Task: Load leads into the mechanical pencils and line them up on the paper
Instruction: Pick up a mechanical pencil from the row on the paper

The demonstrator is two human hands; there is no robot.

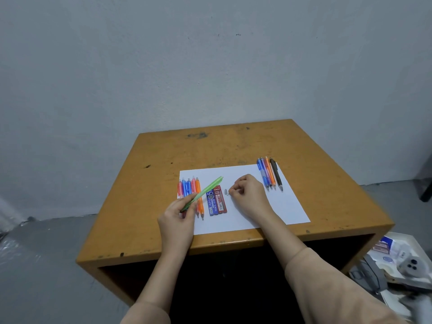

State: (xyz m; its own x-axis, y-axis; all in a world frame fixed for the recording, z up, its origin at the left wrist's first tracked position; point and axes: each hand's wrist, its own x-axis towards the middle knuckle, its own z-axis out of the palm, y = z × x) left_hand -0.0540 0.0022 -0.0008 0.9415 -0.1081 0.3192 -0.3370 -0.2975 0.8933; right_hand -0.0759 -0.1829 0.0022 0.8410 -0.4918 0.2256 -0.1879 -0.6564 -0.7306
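The one camera sat up high on the person's head, above and behind the left hand (178, 218) and the right hand (248, 195), and it looked forward and down at them from fairly near, with the table (233, 146) under them and the wall (210, 66) far past them.

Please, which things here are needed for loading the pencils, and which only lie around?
For the job: green pencil in the left hand; row of pencils at left; group of pencils at right; blue lead case; red lead case; small cap; paper.
Just lying about: tray of odds and ends on the floor.
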